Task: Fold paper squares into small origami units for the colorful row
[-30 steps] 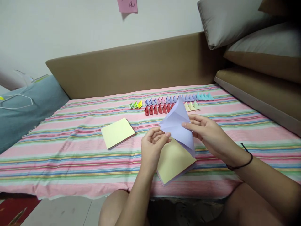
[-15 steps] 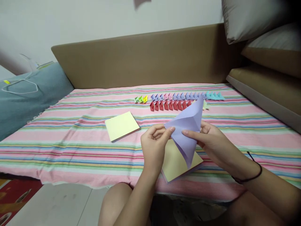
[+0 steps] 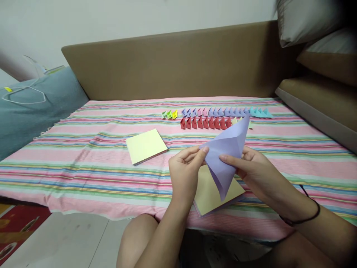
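A lilac sheet of origami paper (image 3: 227, 143), partly folded with creases and flared corners, is held up between both hands. My left hand (image 3: 186, 163) pinches its left corner between thumb and fingers. On the right side, my right hand (image 3: 251, 163) grips the sheet, thumb on the front face and fingers behind. Below the sheet lies a stack of paper with a pale yellow top sheet (image 3: 208, 193), partly covered by the lilac paper and my hands.
Another pale yellow paper stack (image 3: 146, 146) lies to the left on the striped cloth (image 3: 92, 167). Farther back stand rows of small folded paper pieces: red ones (image 3: 205, 123), purple ones (image 3: 220, 112), turquoise ones (image 3: 260, 112) and a yellow one (image 3: 174, 114). Cushions (image 3: 320, 93) are at right.
The camera view has shifted slightly, so the scene sits a little differently. Both hands keep the same hold on the lilac paper, whose shape looks nearly unchanged.
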Motion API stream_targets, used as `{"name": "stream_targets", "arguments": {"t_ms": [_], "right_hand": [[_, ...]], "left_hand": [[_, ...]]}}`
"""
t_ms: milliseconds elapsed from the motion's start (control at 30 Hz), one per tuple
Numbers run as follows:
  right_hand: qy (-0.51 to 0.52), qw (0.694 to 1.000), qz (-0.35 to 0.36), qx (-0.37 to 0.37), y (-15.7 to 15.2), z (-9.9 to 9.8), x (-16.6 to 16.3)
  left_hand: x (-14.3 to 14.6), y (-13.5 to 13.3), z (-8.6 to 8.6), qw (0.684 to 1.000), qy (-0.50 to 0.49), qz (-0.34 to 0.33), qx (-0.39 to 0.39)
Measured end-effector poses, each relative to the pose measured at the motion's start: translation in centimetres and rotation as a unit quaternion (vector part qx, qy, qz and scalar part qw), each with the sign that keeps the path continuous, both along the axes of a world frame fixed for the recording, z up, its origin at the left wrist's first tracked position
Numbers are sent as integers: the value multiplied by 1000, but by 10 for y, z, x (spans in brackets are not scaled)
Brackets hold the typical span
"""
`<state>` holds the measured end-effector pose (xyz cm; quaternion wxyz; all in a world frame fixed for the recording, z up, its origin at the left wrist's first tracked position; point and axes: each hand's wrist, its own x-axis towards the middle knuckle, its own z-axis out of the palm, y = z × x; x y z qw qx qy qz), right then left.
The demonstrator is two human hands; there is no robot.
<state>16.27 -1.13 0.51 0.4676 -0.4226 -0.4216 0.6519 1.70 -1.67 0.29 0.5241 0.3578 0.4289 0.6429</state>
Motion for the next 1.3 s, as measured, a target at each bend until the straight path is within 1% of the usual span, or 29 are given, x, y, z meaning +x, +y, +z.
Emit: {"name": "stream_targets", "arguments": {"t_ms": [200,467,667,833,1000,1133,1200,1300], "right_hand": [[-22,1000,0,5,1,0,1],[-17,1000,0,-1,0,2,1],[-35,999,-3,-2,0,2,0],[-36,999,-17,6,1,6,0],[-40,999,-33,-4,6,3,2],[-17,1000,-8,-3,9,0,3],[-9,1000,-8,-2,9,-1,3],[0,1000,-29,-4,9,-4,3]], "left_hand": [[-1,1,0,999,-16,-23,-17],[-1,1,-2,998,-44,-46,-20],[-2,3,-5,997,-50,-51,-21],[-6,7,-4,998,-55,-35,-16],[-10,11,-3,997,-74,-16,-25],[-13,15,-4,998,-66,12,-20],[-14,16,-5,998,-63,14,-16],[-15,16,-4,998,-63,5,-15]]}}
